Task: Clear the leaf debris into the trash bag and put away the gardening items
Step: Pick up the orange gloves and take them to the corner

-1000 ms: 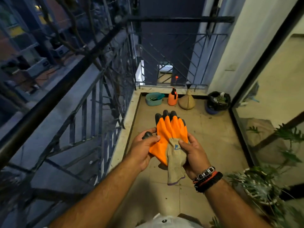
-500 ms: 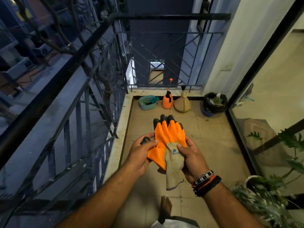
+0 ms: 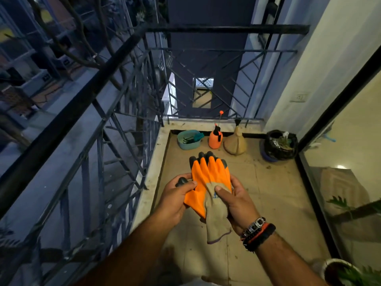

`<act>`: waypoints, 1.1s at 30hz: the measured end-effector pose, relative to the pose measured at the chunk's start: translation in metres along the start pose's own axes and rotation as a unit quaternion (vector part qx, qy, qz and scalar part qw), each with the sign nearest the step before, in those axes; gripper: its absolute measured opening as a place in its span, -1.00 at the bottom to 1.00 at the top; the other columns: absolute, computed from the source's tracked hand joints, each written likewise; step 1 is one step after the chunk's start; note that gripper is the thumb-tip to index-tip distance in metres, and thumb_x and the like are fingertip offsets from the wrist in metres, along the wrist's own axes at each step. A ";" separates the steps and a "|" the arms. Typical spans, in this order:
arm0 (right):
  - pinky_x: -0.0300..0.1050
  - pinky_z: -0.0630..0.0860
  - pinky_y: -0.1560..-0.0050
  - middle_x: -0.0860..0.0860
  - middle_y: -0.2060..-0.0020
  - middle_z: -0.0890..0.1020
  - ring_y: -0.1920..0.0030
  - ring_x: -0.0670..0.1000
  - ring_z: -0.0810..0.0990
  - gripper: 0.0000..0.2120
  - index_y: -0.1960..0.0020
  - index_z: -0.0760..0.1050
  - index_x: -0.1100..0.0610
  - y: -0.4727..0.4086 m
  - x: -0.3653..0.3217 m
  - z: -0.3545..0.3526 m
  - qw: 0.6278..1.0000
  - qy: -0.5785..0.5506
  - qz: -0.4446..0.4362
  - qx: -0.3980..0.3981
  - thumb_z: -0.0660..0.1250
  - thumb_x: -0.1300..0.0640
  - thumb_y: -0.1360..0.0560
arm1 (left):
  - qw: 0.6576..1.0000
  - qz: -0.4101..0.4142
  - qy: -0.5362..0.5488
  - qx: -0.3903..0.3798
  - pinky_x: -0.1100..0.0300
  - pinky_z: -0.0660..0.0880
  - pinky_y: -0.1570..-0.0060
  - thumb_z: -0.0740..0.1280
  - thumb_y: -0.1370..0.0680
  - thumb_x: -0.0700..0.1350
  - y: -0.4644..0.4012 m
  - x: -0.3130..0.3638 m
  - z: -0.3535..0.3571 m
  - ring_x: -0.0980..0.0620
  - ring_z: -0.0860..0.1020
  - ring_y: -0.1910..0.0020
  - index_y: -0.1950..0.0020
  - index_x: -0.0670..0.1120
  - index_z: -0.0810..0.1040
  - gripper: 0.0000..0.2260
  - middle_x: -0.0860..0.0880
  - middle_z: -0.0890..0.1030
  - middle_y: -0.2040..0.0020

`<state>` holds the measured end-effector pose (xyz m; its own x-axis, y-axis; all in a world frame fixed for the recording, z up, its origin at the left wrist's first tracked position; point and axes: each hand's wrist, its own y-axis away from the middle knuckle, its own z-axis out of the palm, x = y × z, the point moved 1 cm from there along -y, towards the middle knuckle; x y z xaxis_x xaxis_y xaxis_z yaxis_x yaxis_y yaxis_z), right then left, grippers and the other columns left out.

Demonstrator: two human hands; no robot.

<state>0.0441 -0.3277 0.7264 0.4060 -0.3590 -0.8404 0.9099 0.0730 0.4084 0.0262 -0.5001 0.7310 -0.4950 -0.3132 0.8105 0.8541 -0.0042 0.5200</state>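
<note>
Between my fingers (image 3: pixel 186 183) lie the orange rubber-coated gardening gloves (image 3: pixel 208 182), probably a stacked pair: light, limp, grippy. My left hand (image 3: pixel 175 200) and right hand (image 3: pixel 237 203) curl around them; the beige cuff suits gripping.

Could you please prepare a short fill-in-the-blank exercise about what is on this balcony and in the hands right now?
1. Both hands hold a pair of ____ gardening gloves.
2. The orange spray bottle stands between the teal tub and the ____ cone-shaped object.
3. The bracelets are on the ____ wrist.

Missing words: orange; tan; right
</note>
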 end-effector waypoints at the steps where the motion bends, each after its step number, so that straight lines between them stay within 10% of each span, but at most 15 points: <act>1: 0.49 0.46 -0.10 0.13 -0.19 0.61 -0.15 0.30 0.60 -0.55 -0.27 0.43 -0.10 -0.012 -0.002 0.003 1.000 0.010 -0.006 0.000 0.41 0.25 -0.47 | 1.000 -0.003 -0.007 -0.001 -0.15 0.58 -0.12 0.37 -0.55 -0.26 -0.014 0.005 -0.001 -0.17 0.66 -0.05 -0.18 -0.11 0.59 -0.78 -0.16 0.71 -0.03; 20: 0.33 0.45 -0.25 0.19 -0.21 0.60 -0.22 0.29 0.56 -0.36 -0.33 0.42 0.06 -0.235 -0.070 0.046 1.000 -0.002 -0.008 -0.008 0.49 0.21 -0.28 | 0.984 0.017 -0.111 -0.142 -0.07 0.61 -0.07 0.52 -0.42 -0.14 -0.245 0.145 -0.004 -0.12 0.68 -0.06 -0.38 0.03 0.42 -0.43 -0.13 0.70 -0.09; 33: 0.14 0.55 -0.17 0.18 -0.18 0.63 -0.19 0.25 0.58 -0.43 -0.34 0.42 0.13 -0.407 -0.148 0.011 0.989 0.104 0.033 -0.102 0.39 0.30 -0.34 | 0.994 -0.026 -0.064 -0.082 0.03 0.60 0.11 0.45 -0.50 -0.11 -0.390 0.194 0.054 -0.04 0.64 -0.06 -0.29 0.09 0.52 -0.62 -0.01 0.67 -0.11</act>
<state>-0.3878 -0.3142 0.6886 0.4548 -0.1497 -0.8779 0.8704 0.2836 0.4025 -0.4120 -0.5078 0.7001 -0.5469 -0.1858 0.8163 0.8359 -0.1759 0.5199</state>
